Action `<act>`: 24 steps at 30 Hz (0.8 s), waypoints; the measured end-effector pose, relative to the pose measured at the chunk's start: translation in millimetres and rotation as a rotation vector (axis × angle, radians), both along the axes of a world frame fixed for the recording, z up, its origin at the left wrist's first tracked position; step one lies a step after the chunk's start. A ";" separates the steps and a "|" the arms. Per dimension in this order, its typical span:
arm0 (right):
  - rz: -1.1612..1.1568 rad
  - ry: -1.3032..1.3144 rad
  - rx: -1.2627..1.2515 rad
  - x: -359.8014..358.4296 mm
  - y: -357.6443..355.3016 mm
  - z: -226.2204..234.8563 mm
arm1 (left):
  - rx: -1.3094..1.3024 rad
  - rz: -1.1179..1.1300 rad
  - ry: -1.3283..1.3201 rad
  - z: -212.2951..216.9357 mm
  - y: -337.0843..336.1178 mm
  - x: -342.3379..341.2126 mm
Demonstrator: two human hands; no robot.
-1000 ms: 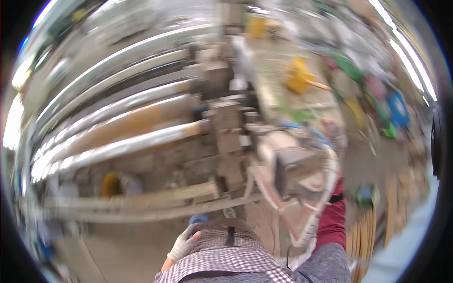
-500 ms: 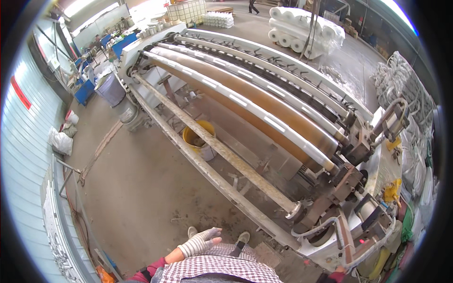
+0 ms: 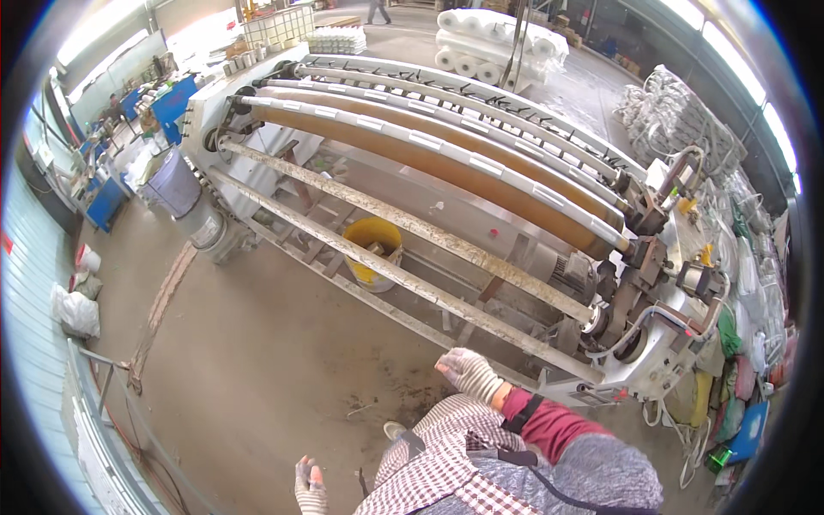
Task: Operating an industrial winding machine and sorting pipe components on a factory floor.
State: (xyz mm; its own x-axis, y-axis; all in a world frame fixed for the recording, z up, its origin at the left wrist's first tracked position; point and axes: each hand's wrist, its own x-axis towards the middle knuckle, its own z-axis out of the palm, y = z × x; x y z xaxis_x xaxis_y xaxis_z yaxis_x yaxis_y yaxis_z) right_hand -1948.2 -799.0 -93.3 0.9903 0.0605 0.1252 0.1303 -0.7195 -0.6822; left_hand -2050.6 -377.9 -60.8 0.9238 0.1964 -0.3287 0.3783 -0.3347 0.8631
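My right hand (image 3: 469, 374), in a pale striped glove with bare fingertips, reaches across in front of my body with its fingers loosely extended. It looks open and holds nothing. In the picture it lies just below the front frame of a long roller machine (image 3: 390, 287), apparently not touching it. My left hand (image 3: 311, 487) hangs low by my side, gloved the same way, its fingers apart and holding nothing. Two long stained bars (image 3: 412, 227) cross the machine's front. Behind them lies a brown roller (image 3: 360, 130) under a white rail with slots.
A yellow bucket (image 3: 372, 245) stands beneath the bars. Bundled sheeting and sacks (image 3: 678, 112) are piled on the right, with white rolls (image 3: 493, 47) at the back. Metal railing (image 3: 103, 378) and white bags (image 3: 75, 311) line the left wall. A person (image 3: 378, 11) walks far behind.
My right arm has swung up into view across my front. My left hand has dropped lower and back. The view has shifted, so the machine's near end sits higher in the picture.
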 end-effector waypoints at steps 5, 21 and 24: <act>-0.001 0.003 -0.068 12.2 12.0 23.3 | -0.019 0.136 0.108 -41.5 44.4 -20.1; -1.733 -0.531 -0.015 -289.7 -350.0 12.3 | -0.020 -0.735 0.249 -44.8 -116.8 132.2; -1.728 -0.685 -0.005 -330.2 -447.8 54.6 | 0.111 -0.923 0.189 -44.0 -184.8 160.7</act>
State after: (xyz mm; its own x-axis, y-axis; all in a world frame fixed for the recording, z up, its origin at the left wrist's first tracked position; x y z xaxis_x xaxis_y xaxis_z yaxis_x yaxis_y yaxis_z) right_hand -2278.4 -1246.8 -38.7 -0.2711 -0.8326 0.4831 -0.4401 -0.3391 -0.8314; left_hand -1890.0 -562.7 -104.8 0.6634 -0.5459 -0.5118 0.0533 -0.6477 0.7600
